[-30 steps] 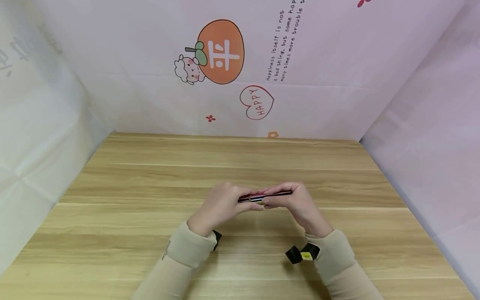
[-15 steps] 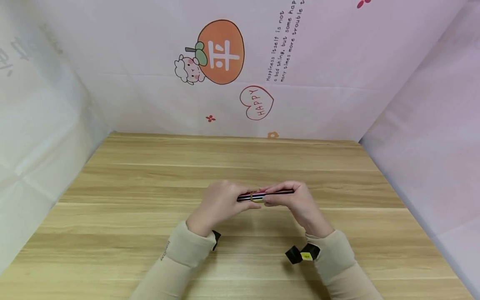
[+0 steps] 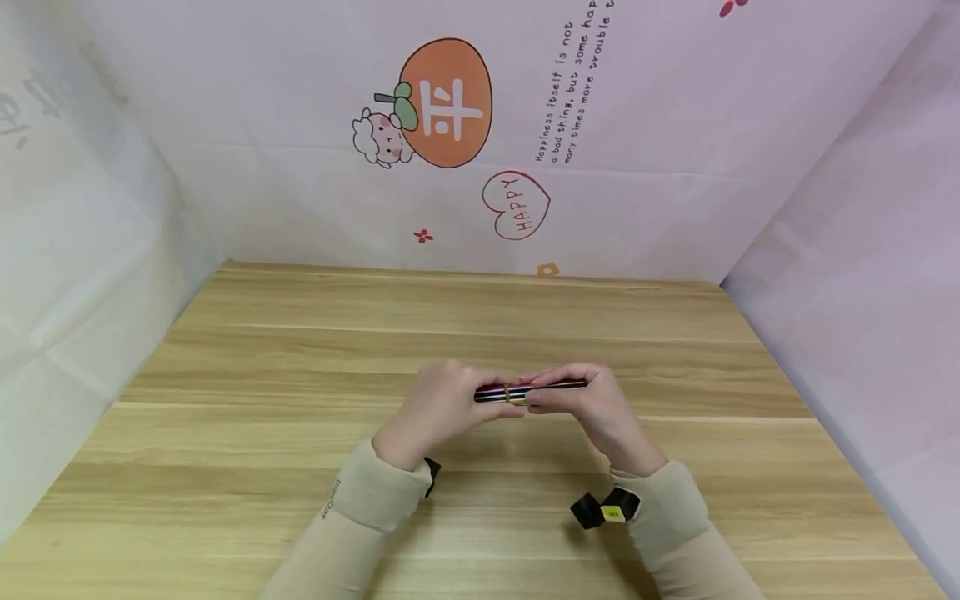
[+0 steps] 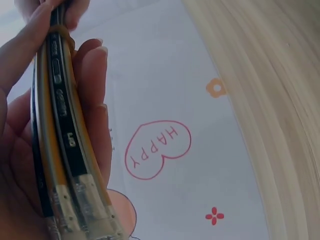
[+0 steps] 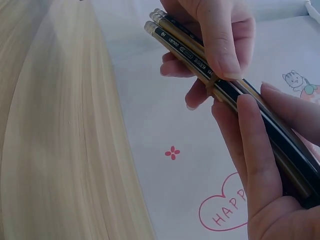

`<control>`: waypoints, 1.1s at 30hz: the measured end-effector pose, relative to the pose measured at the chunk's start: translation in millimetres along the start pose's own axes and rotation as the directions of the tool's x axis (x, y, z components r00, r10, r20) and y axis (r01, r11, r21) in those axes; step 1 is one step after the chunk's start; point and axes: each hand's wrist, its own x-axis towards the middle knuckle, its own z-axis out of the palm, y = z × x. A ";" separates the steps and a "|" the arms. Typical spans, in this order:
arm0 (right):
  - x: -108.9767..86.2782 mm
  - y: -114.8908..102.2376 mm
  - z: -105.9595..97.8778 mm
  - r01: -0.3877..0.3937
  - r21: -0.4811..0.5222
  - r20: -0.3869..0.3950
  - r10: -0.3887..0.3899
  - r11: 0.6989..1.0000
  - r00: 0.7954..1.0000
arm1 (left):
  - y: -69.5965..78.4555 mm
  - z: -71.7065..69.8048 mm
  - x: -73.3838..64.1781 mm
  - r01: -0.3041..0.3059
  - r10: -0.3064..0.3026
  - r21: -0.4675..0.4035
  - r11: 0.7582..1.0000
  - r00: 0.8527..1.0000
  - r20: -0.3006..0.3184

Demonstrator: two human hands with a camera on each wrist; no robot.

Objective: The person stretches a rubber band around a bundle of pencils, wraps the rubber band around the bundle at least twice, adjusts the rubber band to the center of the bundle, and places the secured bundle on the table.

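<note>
A bundle of pencils (image 3: 491, 394) is held level above the table between both hands. The pencils have dark and gold stripes, and their eraser ends (image 5: 151, 26) carry clear caps. A tan rubber band (image 5: 212, 86) circles the bundle near its middle. My left hand (image 3: 438, 410) grips the eraser-end half, thumb and fingers around it. My right hand (image 3: 596, 408) holds the other half, its fingertips close to the band. In the left wrist view the capped ends (image 4: 82, 210) point toward the camera. The far tips are hidden by my right hand.
A wood-grain table (image 3: 300, 350) lies under the hands. Behind it stands a white printed backdrop (image 3: 637, 225), with pale sheeting (image 3: 82, 275) along the sides. Black wrist devices (image 3: 600, 508) hang below the beige cuffs.
The rubber band sits slightly farther right along the bundle than a second ago, toward my right hand. Both hands stay nearly in place, still holding the pencils.
</note>
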 end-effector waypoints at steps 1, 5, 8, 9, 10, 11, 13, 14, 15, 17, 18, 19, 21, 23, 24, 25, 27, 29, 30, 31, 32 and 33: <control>0.1 0.2 -0.2 -0.001 0.006 -0.001 0.001 1.000 1.000 | -0.8 -0.7 -0.3 0.006 -0.006 0.002 1.000 1.000 0.002; 0.4 0.2 -2.0 0.000 0.026 -0.005 0.001 1.000 1.000 | -3.4 -4.7 -2.0 0.052 -0.052 0.006 0.999 0.998 0.020; 0.4 -0.7 -5.1 0.007 0.056 -0.022 -0.006 0.998 1.000 | -5.8 -8.1 -3.2 0.104 -0.104 0.002 0.995 0.994 0.026; 0.5 -1.0 -6.1 0.009 0.065 -0.025 -0.008 0.998 1.000 | -6.6 -9.0 -3.5 0.114 -0.114 0.002 0.993 0.993 0.027; 0.5 -1.4 -7.1 0.011 0.073 -0.028 -0.009 0.997 1.000 | -7.6 -9.3 -3.6 0.120 -0.120 0.005 0.993 0.992 0.026; 0.5 -1.8 -7.9 0.011 0.081 -0.028 -0.009 0.997 1.000 | -8.6 -9.5 -3.6 0.121 -0.121 0.004 0.993 0.992 0.025; 0.6 -2.6 -9.0 0.011 0.082 -0.026 -0.008 0.997 1.000 | -10.4 -9.6 -3.5 0.118 -0.118 -0.007 0.993 0.993 0.029; 0.8 -2.8 -9.5 0.011 0.078 -0.028 -0.008 0.997 1.000 | -11.3 -9.8 -3.5 0.125 -0.125 -0.012 0.992 0.992 0.035; 1.0 -3.2 -10.4 0.011 0.075 -0.032 -0.009 0.997 0.999 | -12.5 -11.0 -3.7 0.132 -0.131 -0.019 0.991 0.990 0.044; 1.3 -3.9 -12.6 0.021 0.079 -0.040 -0.018 0.997 0.999 | -15.6 -14.4 -4.4 0.164 -0.161 -0.047 0.985 0.985 0.066; 1.3 -4.1 -13.9 0.030 0.086 -0.043 -0.026 0.996 0.999 | -17.2 -17.2 -4.9 0.194 -0.188 -0.070 0.979 0.979 0.081; 1.4 -4.3 -15.3 0.038 0.096 -0.047 -0.034 0.995 0.998 | -19.6 -19.9 -5.5 0.223 -0.214 -0.100 0.970 0.972 0.093; 1.5 -4.7 -18.1 0.052 0.123 -0.046 -0.047 0.991 0.998 | -24.8 -25.6 -6.8 0.285 -0.264 -0.198 0.938 0.956 0.126; 1.8 -4.8 -19.7 0.060 0.144 -0.044 -0.054 0.988 0.998 | -29.7 -29.6 -8.0 0.356 -0.322 -0.317 0.879 0.934 0.157; 2.1 -4.7 -20.4 0.060 0.151 -0.045 -0.054 0.987 0.998 | -32.4 -30.6 -8.6 0.378 -0.339 -0.373 0.847 0.926 0.168; 2.4 -4.6 -20.9 0.058 0.158 -0.046 -0.051 0.986 0.998 | -34.8 -31.3 -9.0 0.395 -0.353 -0.424 0.815 0.919 0.179; 3.2 -4.5 -22.1 0.054 0.169 -0.051 -0.046 0.984 0.998 | -38.3 -31.9 -9.6 0.425 -0.377 -0.496 0.757 0.905 0.198; 4.0 -4.5 -22.7 0.054 0.180 -0.061 -0.043 0.982 0.997 | -41.0 -30.2 -9.4 0.430 -0.386 -0.531 0.731 0.901 0.198; 4.3 -4.6 -22.9 0.053 0.185 -0.067 -0.041 0.981 0.997 | -42.0 -28.9 -9.1 0.426 -0.386 -0.543 0.723 0.902 0.194; 4.5 -4.7 -23.2 0.054 0.190 -0.071 -0.041 0.980 0.997 | -42.5 -27.4 -8.6 0.421 -0.386 -0.550 0.721 0.904 0.186; 4.8 -4.7 -23.6 0.056 0.195 -0.073 -0.042 0.979 0.996 | -43.2 -25.5 -8.1 0.412 -0.384 -0.551 0.725 0.907 0.173; 5.0 -4.7 -23.5 0.059 0.194 -0.078 -0.044 0.979 0.996 | -43.7 -23.5 -7.5 0.400 -0.379 -0.548 0.734 0.912 0.157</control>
